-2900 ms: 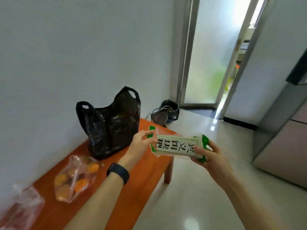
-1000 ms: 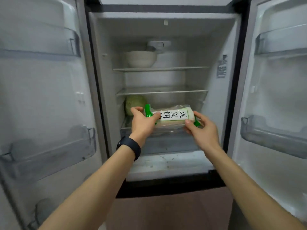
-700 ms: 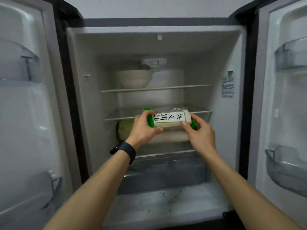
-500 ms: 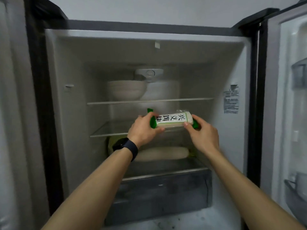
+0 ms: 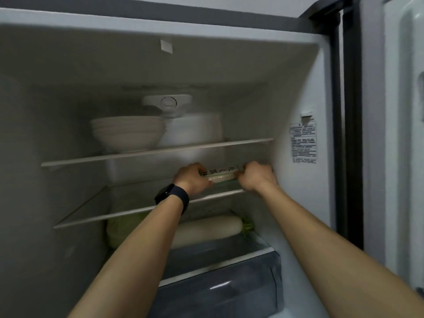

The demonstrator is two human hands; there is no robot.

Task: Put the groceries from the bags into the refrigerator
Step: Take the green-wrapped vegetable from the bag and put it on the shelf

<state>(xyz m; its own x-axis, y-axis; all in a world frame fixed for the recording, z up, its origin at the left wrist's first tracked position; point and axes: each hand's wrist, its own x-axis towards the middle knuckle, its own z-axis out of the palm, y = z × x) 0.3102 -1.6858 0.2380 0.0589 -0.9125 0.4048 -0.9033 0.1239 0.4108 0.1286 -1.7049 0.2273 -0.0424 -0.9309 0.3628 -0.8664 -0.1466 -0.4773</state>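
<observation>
The refrigerator stands open in front of me. Both my arms reach onto its middle glass shelf. A white packet with green ends and black characters lies low over that shelf, toward the right wall. My left hand, with a black watch at the wrist, grips the packet's left end. My right hand grips its right end, close to the fridge's right wall. Whether the packet rests on the glass is hidden by my hands.
A stack of white bowls and a white container sit on the top shelf. Below the middle shelf lie a pale green cabbage and a long white radish, above a drawer. The right door stands open.
I carried the packet from the table to the open fridge. In the last half second both hands pushed it deeper in, onto the middle shelf and to the right.
</observation>
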